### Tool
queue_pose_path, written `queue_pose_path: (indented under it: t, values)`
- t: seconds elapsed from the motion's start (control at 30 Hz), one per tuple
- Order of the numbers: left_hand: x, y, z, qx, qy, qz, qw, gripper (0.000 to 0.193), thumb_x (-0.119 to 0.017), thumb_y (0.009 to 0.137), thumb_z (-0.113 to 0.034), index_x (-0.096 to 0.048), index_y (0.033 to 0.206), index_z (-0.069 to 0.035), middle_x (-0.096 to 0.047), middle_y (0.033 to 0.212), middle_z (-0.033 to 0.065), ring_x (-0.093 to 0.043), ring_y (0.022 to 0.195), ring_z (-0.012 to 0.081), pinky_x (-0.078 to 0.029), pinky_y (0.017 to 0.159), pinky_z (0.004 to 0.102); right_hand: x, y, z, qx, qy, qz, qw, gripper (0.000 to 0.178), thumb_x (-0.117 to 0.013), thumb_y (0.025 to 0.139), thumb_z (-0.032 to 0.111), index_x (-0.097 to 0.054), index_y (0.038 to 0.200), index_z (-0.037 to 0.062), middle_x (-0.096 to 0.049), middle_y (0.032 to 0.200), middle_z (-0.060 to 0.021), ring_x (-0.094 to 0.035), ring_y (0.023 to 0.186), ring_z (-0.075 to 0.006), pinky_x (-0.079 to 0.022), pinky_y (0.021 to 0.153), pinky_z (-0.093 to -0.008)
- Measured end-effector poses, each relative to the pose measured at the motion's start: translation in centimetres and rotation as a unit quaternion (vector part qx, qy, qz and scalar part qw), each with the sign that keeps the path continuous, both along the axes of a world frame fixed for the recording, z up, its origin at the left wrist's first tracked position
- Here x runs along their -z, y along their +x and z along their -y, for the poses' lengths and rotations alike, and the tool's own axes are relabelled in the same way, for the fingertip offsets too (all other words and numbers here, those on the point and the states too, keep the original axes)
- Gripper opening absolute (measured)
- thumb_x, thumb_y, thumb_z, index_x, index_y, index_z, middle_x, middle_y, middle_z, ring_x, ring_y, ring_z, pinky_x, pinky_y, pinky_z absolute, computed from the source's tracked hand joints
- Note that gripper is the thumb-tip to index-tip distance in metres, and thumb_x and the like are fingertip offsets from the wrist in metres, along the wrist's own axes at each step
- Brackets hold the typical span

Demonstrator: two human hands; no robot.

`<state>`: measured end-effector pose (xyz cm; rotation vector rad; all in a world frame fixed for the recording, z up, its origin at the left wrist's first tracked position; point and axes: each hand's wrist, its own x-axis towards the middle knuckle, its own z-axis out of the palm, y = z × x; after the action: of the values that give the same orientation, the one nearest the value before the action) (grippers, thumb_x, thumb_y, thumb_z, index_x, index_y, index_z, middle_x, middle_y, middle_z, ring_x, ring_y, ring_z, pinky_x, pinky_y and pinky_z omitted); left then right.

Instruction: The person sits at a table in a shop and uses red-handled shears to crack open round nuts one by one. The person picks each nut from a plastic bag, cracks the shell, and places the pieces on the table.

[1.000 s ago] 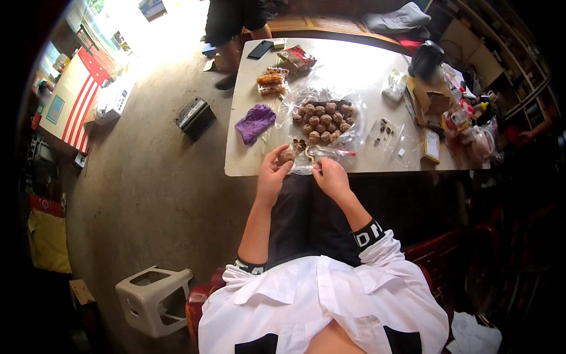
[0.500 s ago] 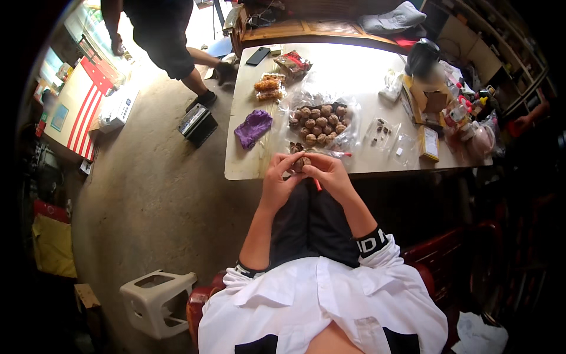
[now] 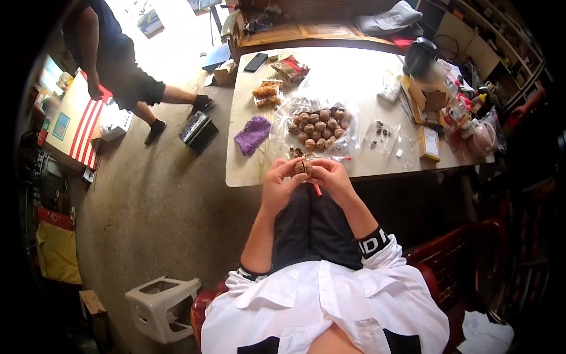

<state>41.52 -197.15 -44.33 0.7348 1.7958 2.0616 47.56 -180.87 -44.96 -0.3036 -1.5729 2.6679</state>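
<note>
A brown walnut point(image 3: 303, 168) with a dark split down its shell is held between both hands, just off the table's near edge. My left hand point(image 3: 279, 183) grips it from the left with thumb and fingers; my right hand point(image 3: 332, 179) pinches it from the other side. Just beyond the hands, several whole walnuts point(image 3: 320, 127) are heaped on a clear plastic bag point(image 3: 350, 112). Broken shell pieces point(image 3: 296, 153) lie close to my left fingers. A red stick-like piece point(image 3: 318, 190) shows below the hands, over my lap; the rest of it is hidden.
On the table point(image 3: 244, 171) are a purple cloth point(image 3: 253, 135), packaged snacks point(image 3: 268, 92), a phone point(image 3: 255, 62), and a small bag of dark bits point(image 3: 381, 133). Boxes and bottles crowd the right end. Another person point(image 3: 115, 65) walks at far left, near a black box point(image 3: 198, 132). A stool point(image 3: 162, 310) stands left.
The walnut is less covered by my fingers, and its split now shows. My hands have shifted slightly toward me. The other person has stepped left, away from the table.
</note>
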Motion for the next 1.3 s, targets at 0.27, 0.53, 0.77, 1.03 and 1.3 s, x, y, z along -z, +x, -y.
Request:
queue_pose_path:
  t: [0.27, 0.53, 0.77, 1.03, 1.3]
  values:
    - [0.7, -0.5, -0.2, -0.027, -0.048, 0.0, 0.998, 0.043, -0.06, 0.087, -0.002, -0.047, 0.128, 0.001, -0.053, 0.113, 0.007, -0.06, 0.095, 0.0145, -0.049, 0.078, 0.0248, -1.8, -0.8, 1.3, 0.077, 0.28, -0.127, 0.948, 0.033, -0.065, 0.082, 0.003, -0.059, 0.114, -0.0018, -0.062, 0.107, -0.0091, -0.062, 0.097, -0.0155, -0.054, 0.08, -0.028]
    - [0.1, -0.2, -0.4, -0.072, -0.19, -0.107, 0.973, 0.042, -0.062, 0.08, 0.001, -0.054, 0.121, 0.002, -0.06, 0.107, 0.0105, -0.06, 0.091, 0.0139, -0.049, 0.074, 0.0257, -2.5, -0.9, 1.1, 0.038, 0.387, -0.14, 0.911, 0.032, -0.067, 0.077, 0.0, -0.063, 0.109, -0.0013, -0.063, 0.101, -0.0095, -0.064, 0.092, -0.0159, -0.054, 0.082, -0.0277]
    - [0.7, -0.2, 0.3, -0.035, -0.155, -0.125, 0.979, 0.041, -0.063, 0.078, 0.001, -0.056, 0.119, -0.001, -0.063, 0.099, 0.0156, -0.063, 0.086, 0.0243, -0.049, 0.074, 0.0314, -1.6, -1.6, 1.0, 0.066, 0.51, -0.189, 0.837, 0.024, -0.067, 0.073, 0.008, -0.068, 0.096, 0.0017, -0.065, 0.08, -0.0112, -0.067, 0.076, -0.0197, -0.053, 0.067, -0.0282]
    - [0.7, -1.0, 0.2, 0.002, -0.112, -0.117, 0.987, 0.043, -0.056, 0.081, 0.003, -0.052, 0.125, 0.0, -0.064, 0.095, 0.0082, -0.061, 0.088, 0.0121, -0.05, 0.076, 0.028, -1.5, -1.9, 1.4, 0.125, 0.566, -0.195, 0.791, 0.015, -0.061, 0.079, 0.009, -0.066, 0.092, 0.0038, -0.063, 0.077, -0.0117, -0.064, 0.064, -0.0236, -0.051, 0.059, -0.0323]
    - [2.1, -1.2, 0.1, 0.116, 0.031, 0.078, 0.99, 0.056, -0.052, 0.085, 0.008, -0.036, 0.138, 0.001, -0.057, 0.114, 0.0077, -0.057, 0.102, 0.0142, -0.047, 0.089, 0.028, -0.8, -2.6, 1.1, 0.143, 0.554, -0.186, 0.799, 0.014, -0.061, 0.085, 0.013, -0.064, 0.092, 0.002, -0.063, 0.081, -0.0156, -0.062, 0.069, -0.0323, -0.049, 0.061, -0.0366]
